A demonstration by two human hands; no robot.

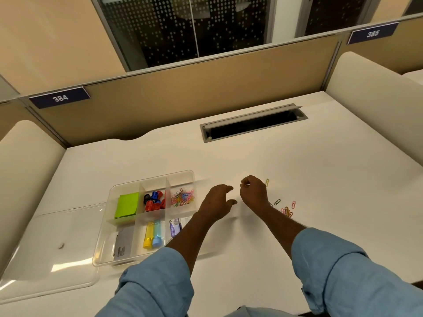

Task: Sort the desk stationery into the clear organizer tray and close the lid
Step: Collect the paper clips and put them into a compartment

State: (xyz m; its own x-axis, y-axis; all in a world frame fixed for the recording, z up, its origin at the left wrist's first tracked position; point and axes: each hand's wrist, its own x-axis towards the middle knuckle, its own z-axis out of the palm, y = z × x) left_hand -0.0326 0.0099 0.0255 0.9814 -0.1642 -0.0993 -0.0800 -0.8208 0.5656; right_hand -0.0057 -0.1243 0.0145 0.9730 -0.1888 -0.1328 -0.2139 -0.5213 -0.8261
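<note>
The clear organizer tray (119,188) sits on the white desk at lower left. Its compartments hold green sticky notes (127,205), red and blue sharpeners (154,200), a heap of coloured paper clips (183,197), yellow and blue highlighters (152,234) and cards. The clear lid (52,250) lies flat to the tray's left. My left hand (217,203) hovers just right of the tray, fingers curled and apart, holding nothing. My right hand (254,191) pinches a thin pale paper clip between its fingertips. Several loose paper clips (287,209) lie on the desk to its right.
A grey cable slot (253,122) is set into the desk behind the hands. Beige partition panels with number plates 384 (60,97) and 385 (372,33) stand at the back. Cream side dividers flank the desk left and right.
</note>
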